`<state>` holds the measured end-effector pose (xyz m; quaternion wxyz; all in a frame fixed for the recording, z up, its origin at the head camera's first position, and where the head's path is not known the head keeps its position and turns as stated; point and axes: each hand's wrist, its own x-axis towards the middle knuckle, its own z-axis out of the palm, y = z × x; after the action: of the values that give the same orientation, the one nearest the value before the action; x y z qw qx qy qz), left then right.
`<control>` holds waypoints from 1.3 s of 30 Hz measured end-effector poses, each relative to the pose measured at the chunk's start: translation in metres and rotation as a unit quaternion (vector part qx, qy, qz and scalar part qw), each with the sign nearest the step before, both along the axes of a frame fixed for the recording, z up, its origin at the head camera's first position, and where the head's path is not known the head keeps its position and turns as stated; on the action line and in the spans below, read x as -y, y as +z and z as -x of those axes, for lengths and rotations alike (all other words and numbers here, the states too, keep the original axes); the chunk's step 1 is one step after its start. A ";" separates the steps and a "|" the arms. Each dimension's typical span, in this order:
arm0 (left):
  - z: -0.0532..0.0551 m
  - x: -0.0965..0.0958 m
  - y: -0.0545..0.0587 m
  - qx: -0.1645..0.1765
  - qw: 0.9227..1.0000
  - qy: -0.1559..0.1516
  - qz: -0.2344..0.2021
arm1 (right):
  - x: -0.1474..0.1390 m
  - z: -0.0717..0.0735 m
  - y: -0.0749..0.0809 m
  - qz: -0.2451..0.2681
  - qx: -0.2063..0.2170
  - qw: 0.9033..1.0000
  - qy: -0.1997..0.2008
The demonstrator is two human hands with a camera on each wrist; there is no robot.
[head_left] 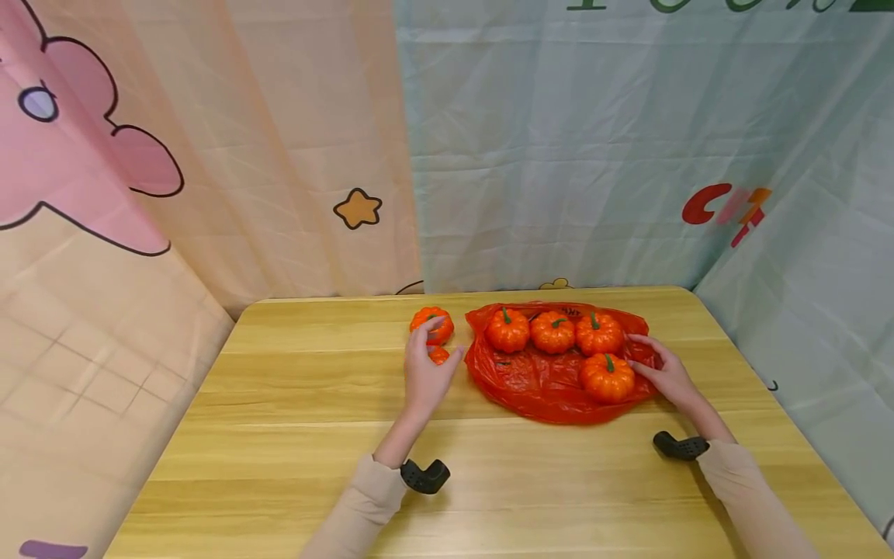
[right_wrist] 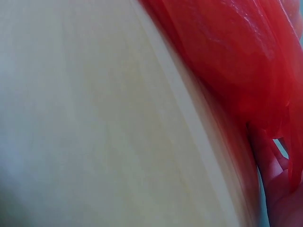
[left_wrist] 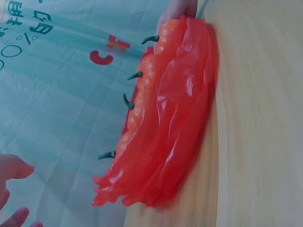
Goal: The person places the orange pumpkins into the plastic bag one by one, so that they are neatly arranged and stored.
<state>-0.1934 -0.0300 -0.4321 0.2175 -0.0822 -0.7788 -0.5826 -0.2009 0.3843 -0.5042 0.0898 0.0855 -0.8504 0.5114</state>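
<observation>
Wooden table [head_left: 293,404]; on it, right of the left hand [head_left: 426,376], a red plastic bag [head_left: 531,376], its loose left rim a likely obstacle. Right hand [head_left: 672,376]: at the bag's right edge; whether gripping cannot be told. Left hand: empty, thumb and fingers parted, at two loose miniature pumpkins [head_left: 441,333]; probable step, picking one up, which calls for closing the fingers. Four bagged pumpkins [head_left: 553,334]: left of the right hand.
</observation>
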 end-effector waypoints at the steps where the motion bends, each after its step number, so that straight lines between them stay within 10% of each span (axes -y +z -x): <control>1: 0.000 0.002 -0.001 -0.001 1.000 0.004 0.001 | 0.000 0.000 0.000 -0.002 0.001 1.000 -0.001; 13: 0.002 0.029 -0.023 0.017 0.999 0.039 0.009 | 0.000 -0.001 0.000 -0.002 -0.003 1.000 0.002; 23: 0.001 0.041 -0.036 0.096 0.994 0.045 0.034 | -0.001 0.001 -0.001 0.000 -0.006 1.000 0.006; 39: 0.004 0.050 -0.053 0.169 0.984 0.013 0.058 | -0.003 0.002 -0.002 -0.008 0.005 1.000 0.002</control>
<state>-0.1970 -0.0798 -0.4856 0.0850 0.0147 -0.8377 -0.5392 -0.2027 0.3869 -0.5062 0.0836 0.0853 -0.8547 0.5052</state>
